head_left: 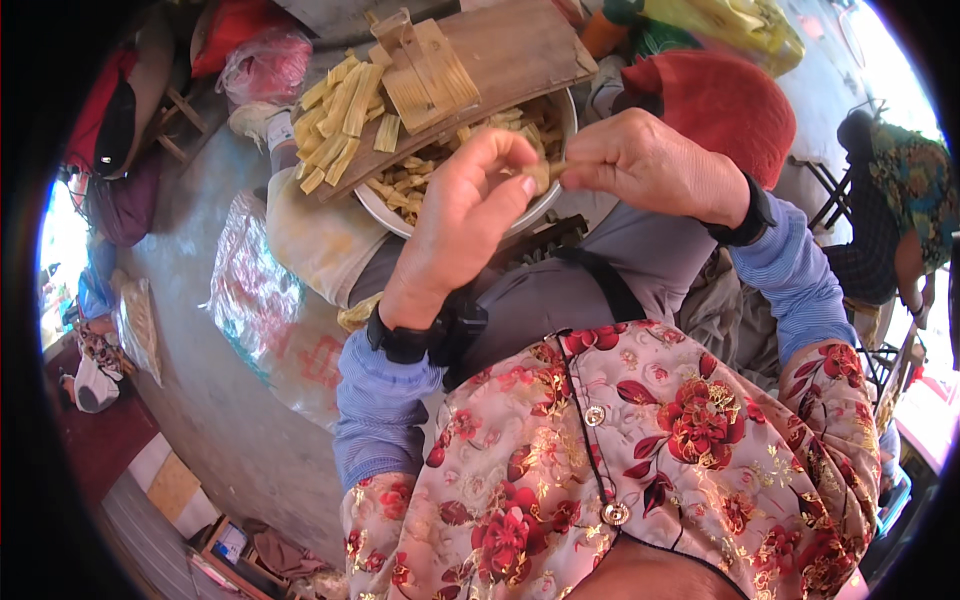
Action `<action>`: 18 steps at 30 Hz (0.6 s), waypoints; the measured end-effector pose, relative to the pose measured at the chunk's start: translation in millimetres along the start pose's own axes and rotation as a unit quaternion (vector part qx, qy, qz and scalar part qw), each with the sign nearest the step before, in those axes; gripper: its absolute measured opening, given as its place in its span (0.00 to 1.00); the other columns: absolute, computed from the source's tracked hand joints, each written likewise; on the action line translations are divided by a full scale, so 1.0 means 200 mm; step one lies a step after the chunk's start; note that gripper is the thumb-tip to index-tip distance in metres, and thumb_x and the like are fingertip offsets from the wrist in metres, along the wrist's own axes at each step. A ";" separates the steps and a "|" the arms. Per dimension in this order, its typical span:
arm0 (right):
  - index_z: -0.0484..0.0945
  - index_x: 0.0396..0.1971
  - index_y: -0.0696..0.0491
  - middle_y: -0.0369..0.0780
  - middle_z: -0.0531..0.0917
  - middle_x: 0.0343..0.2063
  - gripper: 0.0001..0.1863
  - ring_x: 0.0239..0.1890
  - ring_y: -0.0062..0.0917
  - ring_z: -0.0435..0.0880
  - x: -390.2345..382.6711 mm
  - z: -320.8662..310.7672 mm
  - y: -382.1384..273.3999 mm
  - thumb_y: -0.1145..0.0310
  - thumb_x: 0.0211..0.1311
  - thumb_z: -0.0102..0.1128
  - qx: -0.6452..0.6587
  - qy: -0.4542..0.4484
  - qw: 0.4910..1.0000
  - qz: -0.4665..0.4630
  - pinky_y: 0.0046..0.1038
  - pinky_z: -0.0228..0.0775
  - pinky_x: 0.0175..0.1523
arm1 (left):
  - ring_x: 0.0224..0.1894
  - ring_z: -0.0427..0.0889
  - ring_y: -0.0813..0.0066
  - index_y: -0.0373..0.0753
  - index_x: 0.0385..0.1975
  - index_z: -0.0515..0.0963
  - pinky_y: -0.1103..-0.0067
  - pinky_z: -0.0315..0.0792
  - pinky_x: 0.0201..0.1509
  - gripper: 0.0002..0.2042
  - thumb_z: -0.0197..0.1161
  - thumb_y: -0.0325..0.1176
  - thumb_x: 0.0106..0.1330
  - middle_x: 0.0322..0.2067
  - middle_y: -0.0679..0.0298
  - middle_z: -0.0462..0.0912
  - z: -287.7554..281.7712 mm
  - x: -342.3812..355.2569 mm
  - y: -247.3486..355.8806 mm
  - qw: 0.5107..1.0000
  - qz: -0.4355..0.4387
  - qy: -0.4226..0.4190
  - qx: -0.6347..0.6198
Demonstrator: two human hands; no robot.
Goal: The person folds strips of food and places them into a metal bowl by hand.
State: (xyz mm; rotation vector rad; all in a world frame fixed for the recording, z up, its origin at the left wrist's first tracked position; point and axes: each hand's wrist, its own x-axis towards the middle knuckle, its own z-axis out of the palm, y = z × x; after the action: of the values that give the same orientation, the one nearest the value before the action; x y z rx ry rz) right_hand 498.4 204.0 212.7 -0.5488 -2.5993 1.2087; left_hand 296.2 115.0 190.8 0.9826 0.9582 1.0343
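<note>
My left hand [465,205] and my right hand [650,170] are raised over a metal basin [382,210], both closed at the fingertips on a small pale yellow strip piece [545,177]. The basin holds many short yellow pieces [405,185]. A wooden board [515,50] lies across the basin, bearing a pile of longer dry yellow strips [340,115] on its left and a small lighter wooden block [428,80] on top.
A silvery plastic sack [250,280] lies on the floor [200,430] to the left. A red cloth [730,100] is beyond my right hand. Another person [890,220] is at the far right. Bags [265,70] and a stool [180,120] stand at the upper left.
</note>
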 end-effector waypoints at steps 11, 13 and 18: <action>0.72 0.52 0.50 0.42 0.78 0.45 0.30 0.46 0.38 0.77 0.06 -0.01 0.05 0.62 0.45 0.68 -0.155 0.169 0.971 -0.072 0.33 0.71 0.48 | 0.23 0.62 0.86 0.32 0.31 0.75 0.86 0.59 0.26 0.12 0.51 0.35 0.70 0.20 0.71 0.68 -0.17 -0.04 -0.05 0.925 -0.048 -0.006 0.376; 0.74 0.49 0.52 0.42 0.78 0.43 0.27 0.45 0.36 0.77 0.13 0.03 0.00 0.62 0.45 0.67 -0.231 0.135 0.951 -0.155 0.33 0.70 0.47 | 0.24 0.61 0.86 0.32 0.29 0.74 0.86 0.59 0.28 0.12 0.51 0.35 0.70 0.19 0.73 0.65 -0.15 -0.03 -0.05 0.947 0.021 -0.027 0.318; 0.72 0.27 0.56 0.43 0.77 0.27 0.10 0.33 0.40 0.77 0.14 0.05 0.06 0.65 0.54 0.56 -0.196 0.033 0.970 -0.140 0.38 0.69 0.37 | 0.22 0.67 0.75 0.31 0.28 0.73 0.78 0.64 0.29 0.12 0.53 0.35 0.67 0.18 0.62 0.70 -0.18 -0.01 0.01 0.964 -0.021 -0.053 0.260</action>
State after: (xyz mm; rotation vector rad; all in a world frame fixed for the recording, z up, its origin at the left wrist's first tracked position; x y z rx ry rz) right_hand 472.0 216.6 198.6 -0.2668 -2.7496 0.5845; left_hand 261.3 119.5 183.8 1.4276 1.1847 0.6940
